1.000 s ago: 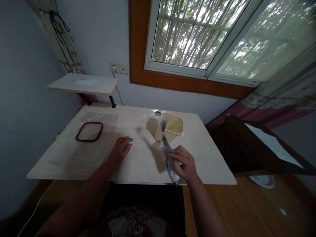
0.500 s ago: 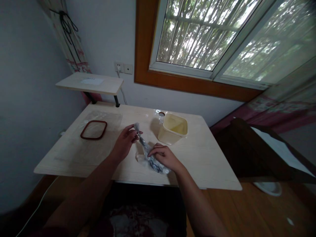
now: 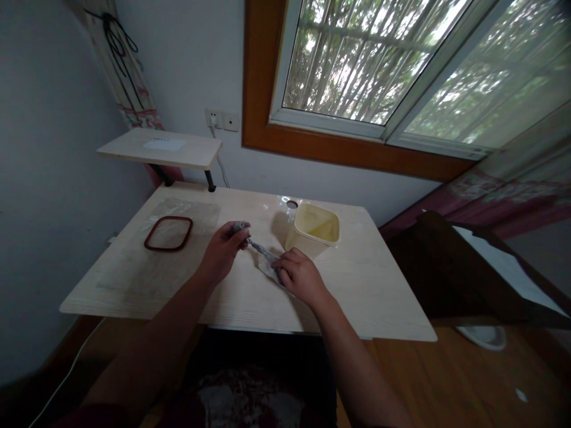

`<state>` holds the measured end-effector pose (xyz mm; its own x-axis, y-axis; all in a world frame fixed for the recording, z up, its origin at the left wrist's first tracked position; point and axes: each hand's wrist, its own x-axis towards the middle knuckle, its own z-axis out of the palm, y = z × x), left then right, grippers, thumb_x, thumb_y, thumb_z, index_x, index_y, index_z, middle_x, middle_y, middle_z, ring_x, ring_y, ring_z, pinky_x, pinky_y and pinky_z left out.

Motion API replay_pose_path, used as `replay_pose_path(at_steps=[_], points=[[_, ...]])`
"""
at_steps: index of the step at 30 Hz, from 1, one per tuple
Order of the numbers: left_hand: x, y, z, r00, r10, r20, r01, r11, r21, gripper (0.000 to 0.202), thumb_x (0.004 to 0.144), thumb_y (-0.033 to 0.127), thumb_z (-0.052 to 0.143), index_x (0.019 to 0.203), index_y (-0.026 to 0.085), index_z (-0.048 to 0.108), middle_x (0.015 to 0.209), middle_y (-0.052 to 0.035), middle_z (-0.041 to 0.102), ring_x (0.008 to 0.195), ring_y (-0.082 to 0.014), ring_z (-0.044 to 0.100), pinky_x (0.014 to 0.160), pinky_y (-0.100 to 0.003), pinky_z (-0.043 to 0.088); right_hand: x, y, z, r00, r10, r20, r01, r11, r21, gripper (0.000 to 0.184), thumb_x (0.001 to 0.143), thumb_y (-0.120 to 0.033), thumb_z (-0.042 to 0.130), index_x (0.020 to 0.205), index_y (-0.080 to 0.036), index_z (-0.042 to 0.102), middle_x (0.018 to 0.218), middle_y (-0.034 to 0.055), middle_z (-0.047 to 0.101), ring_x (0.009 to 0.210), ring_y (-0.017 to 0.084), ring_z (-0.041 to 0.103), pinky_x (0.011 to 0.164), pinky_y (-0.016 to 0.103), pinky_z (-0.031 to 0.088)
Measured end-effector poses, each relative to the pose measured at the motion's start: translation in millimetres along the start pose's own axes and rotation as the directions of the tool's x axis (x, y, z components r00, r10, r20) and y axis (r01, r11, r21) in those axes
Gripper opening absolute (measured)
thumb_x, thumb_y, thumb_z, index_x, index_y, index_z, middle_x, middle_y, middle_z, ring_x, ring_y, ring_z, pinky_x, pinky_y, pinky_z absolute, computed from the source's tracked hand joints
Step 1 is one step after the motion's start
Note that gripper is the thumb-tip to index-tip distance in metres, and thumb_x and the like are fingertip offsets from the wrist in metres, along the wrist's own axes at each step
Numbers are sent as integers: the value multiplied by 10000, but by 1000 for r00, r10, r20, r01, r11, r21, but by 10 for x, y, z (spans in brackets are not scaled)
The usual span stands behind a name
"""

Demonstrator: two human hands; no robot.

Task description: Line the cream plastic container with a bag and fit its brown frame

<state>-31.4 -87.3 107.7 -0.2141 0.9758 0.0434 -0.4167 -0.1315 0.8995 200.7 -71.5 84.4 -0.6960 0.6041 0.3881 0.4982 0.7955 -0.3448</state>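
Now both forearms reach out from the bottom of the view over a pale wooden table (image 3: 383,303), angled toward each other so the hands nearly meet near its middle. The left hand (image 3: 222,254) is turned knuckles up, its fingers curled tight around the twisted, rope-like end of a clear plastic bag (image 3: 262,254), and a grey tuft of that end pokes out above the thumb. The right hand (image 3: 300,276) sits palm down just beside it, wrist low, fingers bent and closed over the bag's fuller part, pressing it against the tabletop. Whether the thumb is tucked under the plastic cannot be told. The bag runs as a thin taut strand between the two hands, low over the table, and what it contains is too blurred to make out.

Counting what lies about: one bag, held by two hands; one cream plastic tub (image 3: 313,233), open and upright, standing just beyond the right hand and apart from it; one dark red lid rim (image 3: 168,233) lying flat to the left, well clear of the left hand — it rests on one clear plastic sheet (image 3: 187,261) spread over that side of the table. One small raised shelf (image 3: 187,156) stands at the table's far left corner, with one white paper (image 3: 161,144) on it.
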Motion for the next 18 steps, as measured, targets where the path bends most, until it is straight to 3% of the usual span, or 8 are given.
replay_pose_path(at_steps=[4, 8, 13, 18], points=[[17, -30, -11, 999, -46, -25, 44, 996, -80, 258, 729, 315, 842, 799, 169, 641, 766, 9, 636, 672, -78, 597, 606, -195, 501, 2, 23, -2, 996, 33, -78, -34, 999, -10, 224, 862, -83, 564, 953, -199, 732, 963, 92, 685, 929, 262, 543, 825, 413, 490], [2, -3, 24, 994, -96, -43, 90, 987, -132, 336, 678, 320, 881, 771, 169, 596, 737, 34, 625, 650, -68, 611, 621, -190, 531, 61, -100, -29, 977, 51, -206, -38, 997, 69, 272, 881, -101, 573, 1099, -219, 685, 1169, 99, 663, 1051, 274, 564, 921, 464, 488], [-57, 66, 108, 989, -143, 32, 146, 984, -105, 347, 695, 324, 868, 782, 171, 569, 734, 27, 643, 661, -79, 631, 644, -206, 545, 266, -311, -45, 937, 94, -336, -18, 975, 222, 267, 951, -221, 606, 1213, -273, 622, 1186, 82, 660, 1129, 250, 598, 990, 453, 486], [-90, 115, 127, 984, -142, 104, 151, 985, -79, 347, 692, 340, 862, 743, 168, 565, 738, 20, 652, 685, -90, 635, 689, -238, 549, 478, -333, 50, 933, 110, -342, 6, 947, 320, 211, 970, -271, 604, 1178, -276, 643, 1119, 67, 697, 1072, 226, 636, 961, 412, 512]])
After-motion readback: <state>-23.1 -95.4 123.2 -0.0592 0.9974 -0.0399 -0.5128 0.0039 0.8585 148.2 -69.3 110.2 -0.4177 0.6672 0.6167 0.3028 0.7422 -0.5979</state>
